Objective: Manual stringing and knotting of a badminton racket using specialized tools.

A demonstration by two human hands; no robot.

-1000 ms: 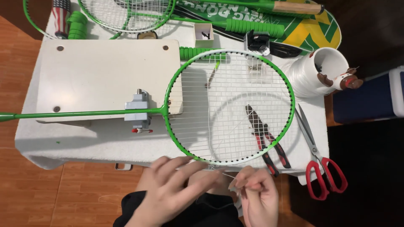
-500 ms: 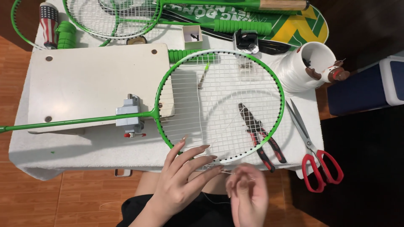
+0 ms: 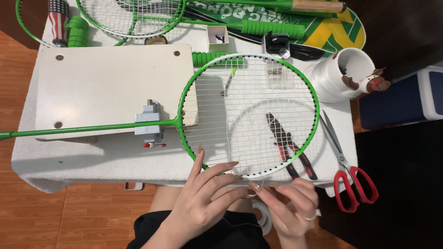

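Nearest, the left hand (image 3: 203,196) lies with fingers spread, its grip apart, fingertips on the near rim of the green racket (image 3: 249,115). The right hand (image 3: 288,203) has its grip pinched together on a thin white string (image 3: 253,190) at that rim. The racket lies flat on the white counter (image 3: 69,157), over red-handled pliers (image 3: 290,147). Red scissors (image 3: 348,173) lie right. Farther back sit a small white box (image 3: 218,37) and a green-and-yellow racket cover (image 3: 332,30).

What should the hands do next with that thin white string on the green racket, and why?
Probably pull the string snug. The right hand pinches it just outside the racket frame, the left hand steadies the near rim, and a loose loop lies across the strings.
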